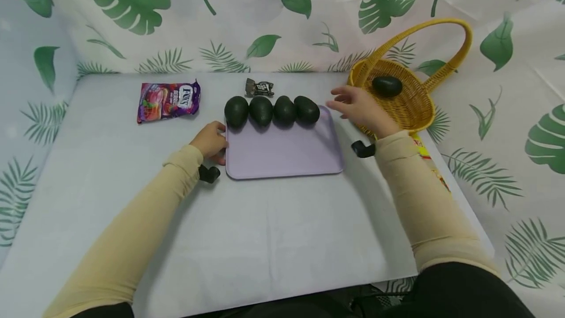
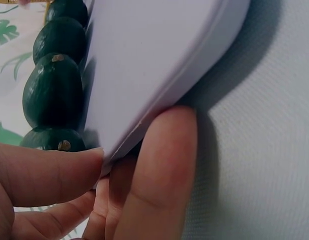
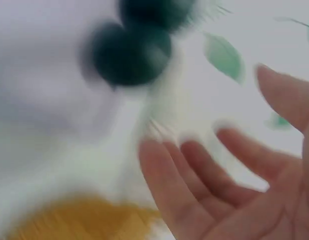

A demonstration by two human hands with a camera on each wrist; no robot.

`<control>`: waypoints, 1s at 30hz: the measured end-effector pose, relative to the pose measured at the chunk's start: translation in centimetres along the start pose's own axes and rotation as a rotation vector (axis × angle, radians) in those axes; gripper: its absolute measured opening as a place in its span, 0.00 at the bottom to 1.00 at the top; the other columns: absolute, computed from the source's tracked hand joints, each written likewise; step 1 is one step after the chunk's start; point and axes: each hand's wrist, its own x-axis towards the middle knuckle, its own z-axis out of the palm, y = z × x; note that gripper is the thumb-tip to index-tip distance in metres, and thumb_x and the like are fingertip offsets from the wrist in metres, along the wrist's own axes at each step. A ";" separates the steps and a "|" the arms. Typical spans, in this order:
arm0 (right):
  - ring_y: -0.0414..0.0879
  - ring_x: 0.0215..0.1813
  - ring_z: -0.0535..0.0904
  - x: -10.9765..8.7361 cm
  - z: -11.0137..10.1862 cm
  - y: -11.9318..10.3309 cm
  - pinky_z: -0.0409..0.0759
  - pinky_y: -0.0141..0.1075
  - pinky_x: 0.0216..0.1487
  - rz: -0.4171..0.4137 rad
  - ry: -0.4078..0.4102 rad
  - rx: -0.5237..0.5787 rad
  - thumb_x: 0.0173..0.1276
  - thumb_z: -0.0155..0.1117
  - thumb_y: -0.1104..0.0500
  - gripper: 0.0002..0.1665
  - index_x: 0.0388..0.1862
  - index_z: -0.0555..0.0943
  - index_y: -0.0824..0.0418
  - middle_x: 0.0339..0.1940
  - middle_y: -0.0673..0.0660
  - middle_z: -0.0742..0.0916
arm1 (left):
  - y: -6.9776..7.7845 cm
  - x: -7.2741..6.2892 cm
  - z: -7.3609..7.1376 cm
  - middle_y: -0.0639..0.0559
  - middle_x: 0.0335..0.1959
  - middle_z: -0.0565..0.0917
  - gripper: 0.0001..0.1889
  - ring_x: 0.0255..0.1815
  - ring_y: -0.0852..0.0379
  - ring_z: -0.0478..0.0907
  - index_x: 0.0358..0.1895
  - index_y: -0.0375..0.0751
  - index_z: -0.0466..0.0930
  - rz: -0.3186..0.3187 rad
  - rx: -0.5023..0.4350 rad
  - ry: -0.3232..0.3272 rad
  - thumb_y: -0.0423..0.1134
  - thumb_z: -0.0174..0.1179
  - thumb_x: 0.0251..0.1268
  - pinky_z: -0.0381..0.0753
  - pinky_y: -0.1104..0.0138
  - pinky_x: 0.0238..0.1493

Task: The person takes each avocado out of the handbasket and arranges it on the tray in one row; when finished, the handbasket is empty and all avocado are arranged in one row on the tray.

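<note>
Several dark green avocados [image 1: 261, 111] stand in a row along the far edge of a pale lilac tray [image 1: 284, 153]. My left hand [image 1: 211, 141] holds the tray's left rim, its thumb [image 2: 167, 160] against the outer side and a fingertip at the far corner in the left wrist view. To the right of the row, my right hand [image 1: 359, 107] hovers with fingers spread and nothing in them, between the tray and a yellow wicker basket [image 1: 417, 107]. One more avocado [image 1: 387, 86] lies inside this basket. The right wrist view is blurred.
A purple candy bag [image 1: 168, 101] lies at the back left. Behind the avocados sits a small dark wrapped packet [image 1: 259, 88]. A yellow package [image 1: 421, 148] shows partly beneath the basket and right forearm. Leaf-patterned cloth rises behind and beside the table.
</note>
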 end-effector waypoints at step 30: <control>0.80 0.67 0.59 0.9 -13.7 11.3 0.61 0.75 0.62 0.187 -0.011 -0.257 0.73 0.50 0.35 0.54 0.81 0.39 0.63 0.71 0.82 0.60 | -0.3 0.8 0.1 0.34 0.53 0.71 0.32 0.35 0.48 0.77 0.72 0.30 0.54 -0.019 0.016 0.028 0.24 0.50 0.64 0.89 0.62 0.30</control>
